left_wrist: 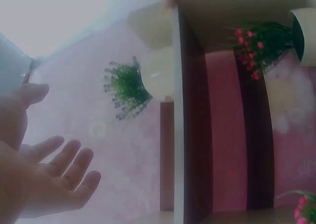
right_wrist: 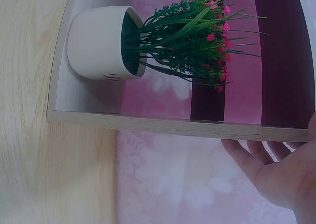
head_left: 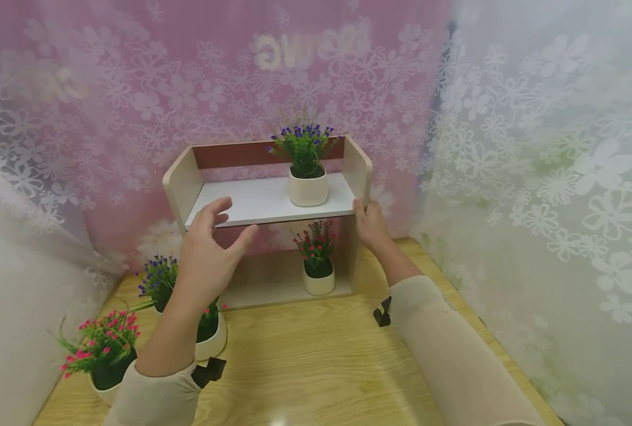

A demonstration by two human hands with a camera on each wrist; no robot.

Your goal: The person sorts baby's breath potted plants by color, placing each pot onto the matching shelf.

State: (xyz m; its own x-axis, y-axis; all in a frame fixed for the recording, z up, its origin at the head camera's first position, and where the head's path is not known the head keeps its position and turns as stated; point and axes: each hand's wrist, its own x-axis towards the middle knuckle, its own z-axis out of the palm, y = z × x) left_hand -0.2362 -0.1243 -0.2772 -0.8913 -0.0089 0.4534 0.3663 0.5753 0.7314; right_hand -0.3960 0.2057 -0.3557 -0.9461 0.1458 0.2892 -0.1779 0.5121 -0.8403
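Two-tier shelf, beyond spread left fingers and side-pinched by right fingers, seems at a steadying step, probably calling for a left-hand grip next.

The surface shows smooth wood grain with a glossy glint toward its near edge. The shelf has matt, wood-grained side panels and a smooth white upper board. The pots look smooth, ceramic or hard plastic; their flowers look plastic. Flower-patterned cloth hangs beyond the far edge. The sleeves are matt cloth.
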